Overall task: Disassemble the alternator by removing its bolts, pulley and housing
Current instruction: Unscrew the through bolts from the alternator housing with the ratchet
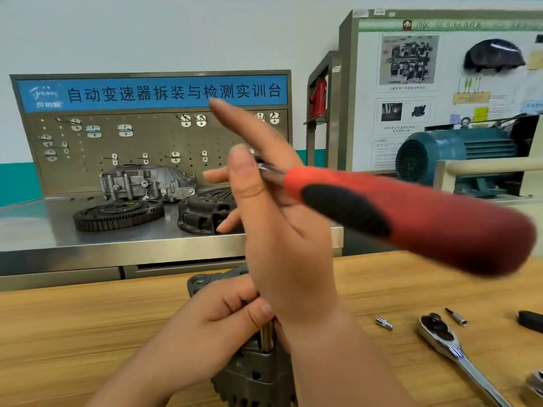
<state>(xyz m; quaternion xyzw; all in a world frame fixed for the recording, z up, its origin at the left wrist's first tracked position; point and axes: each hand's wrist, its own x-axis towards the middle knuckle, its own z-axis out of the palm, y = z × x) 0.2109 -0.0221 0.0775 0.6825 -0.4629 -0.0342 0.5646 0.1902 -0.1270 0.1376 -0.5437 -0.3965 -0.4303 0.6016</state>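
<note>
The dark grey alternator (255, 377) stands on the wooden table (88, 333) at the bottom centre, largely hidden by my arms. My left hand (205, 327) curls round a short steel shaft (266, 336) that stands upright on the alternator's top. Above it, my right hand (276, 218) is raised in the air. Its thumb pinches the metal shank of a red and black screwdriver (411, 221) against the fingers, while the index finger points up. The blurred handle sticks out to the right, toward me.
A chrome ratchet (458, 351), a small socket (384, 323), a bit (457, 317) and a black object (531, 320) lie on the table's right side. Behind stands a steel bench (44, 230) with a ring gear (117, 214), a clutch cover (202, 212) and a pegboard. A blue motor (455, 154) sits at the far right.
</note>
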